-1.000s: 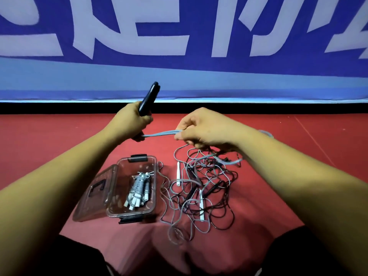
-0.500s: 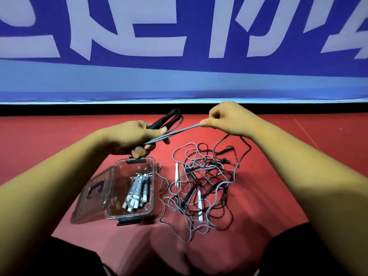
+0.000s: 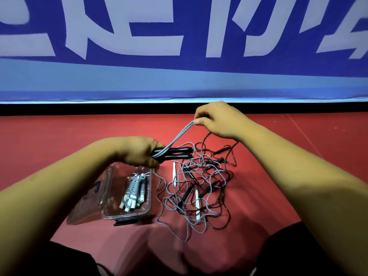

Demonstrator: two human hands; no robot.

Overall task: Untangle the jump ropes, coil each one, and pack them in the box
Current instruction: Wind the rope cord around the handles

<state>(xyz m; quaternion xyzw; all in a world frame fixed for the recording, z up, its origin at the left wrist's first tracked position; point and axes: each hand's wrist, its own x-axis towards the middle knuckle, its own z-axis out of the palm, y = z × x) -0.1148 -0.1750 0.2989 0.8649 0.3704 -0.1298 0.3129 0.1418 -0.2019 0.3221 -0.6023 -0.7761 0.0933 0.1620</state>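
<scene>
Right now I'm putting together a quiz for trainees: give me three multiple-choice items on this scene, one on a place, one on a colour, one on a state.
1. The tangle lies: A on the floor, right of the box; B inside the box; C on a table.
2. The handles in the left hand are: A white; B black; C red.
3. The box is: A shut; B open, nothing inside; C open, a coiled rope inside.
Answers: 1 A, its loops spread over red floor beside the box. 2 B, two black handles stick out of the fist. 3 C, the lid lies swung aside and a grey coil shows inside.
</scene>
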